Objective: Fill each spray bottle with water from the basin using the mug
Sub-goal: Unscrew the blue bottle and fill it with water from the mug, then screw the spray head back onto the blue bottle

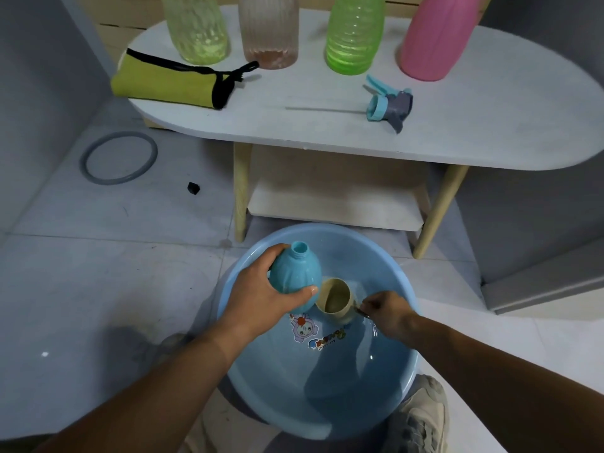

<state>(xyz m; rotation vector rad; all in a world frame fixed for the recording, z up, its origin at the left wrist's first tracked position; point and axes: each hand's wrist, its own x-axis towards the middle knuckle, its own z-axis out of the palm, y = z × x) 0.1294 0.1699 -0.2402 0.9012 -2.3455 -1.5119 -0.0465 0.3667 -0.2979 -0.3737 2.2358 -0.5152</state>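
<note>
Left hand point(261, 299) is wrapped around the uncapped blue bottle point(295, 273), holding it above the basin point(343, 387). Just beside it, the mug point(336, 300) dips inside the basin, right hand point(389, 310) pinching its handle. Looks like scooping; next comes a steady pour into that narrow neck.

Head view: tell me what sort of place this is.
Probably a home utility or wash corner: pale tiled floor, a low white table, a blue basin of water on the floor.
</note>
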